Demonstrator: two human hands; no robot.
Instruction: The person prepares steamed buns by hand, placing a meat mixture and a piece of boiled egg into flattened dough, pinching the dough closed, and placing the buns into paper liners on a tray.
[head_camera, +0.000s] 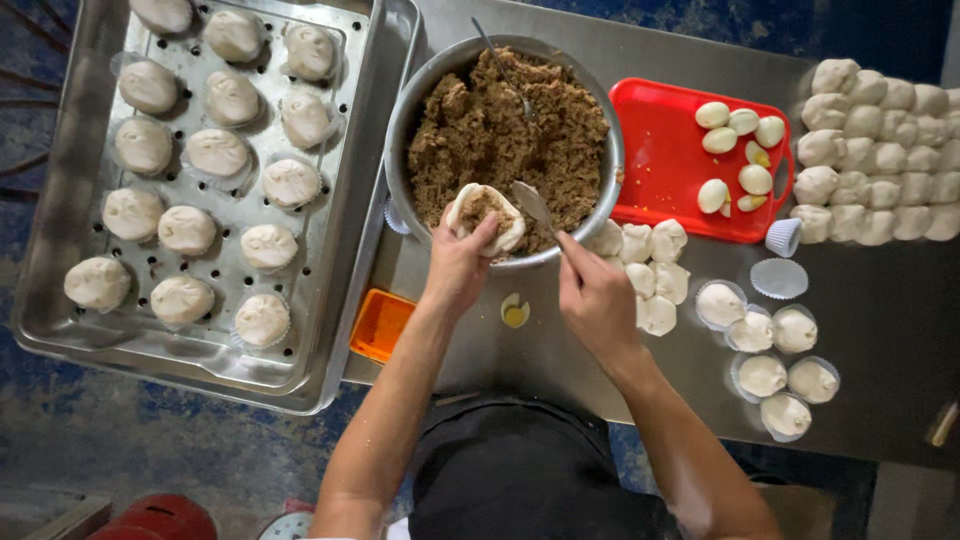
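My left hand (458, 262) cups a round of white dough (487, 213) with brown filling in its hollow, held over the near rim of a metal bowl (404, 120). The bowl is full of brown minced filling (505, 135). My right hand (592, 292) grips a metal spoon (533, 204) whose blade points at the dough. A second utensil (505, 70) stands stuck in the filling at the back.
A perforated metal tray (355, 200) at left holds several finished buns (217, 152). A red tray (655, 160) carries peeled egg pieces (740, 150). Dough lumps (875, 150) pile at right, more dough pieces (645, 270) beside the bowl, buns in paper cups (775, 350), an orange container (380, 323).
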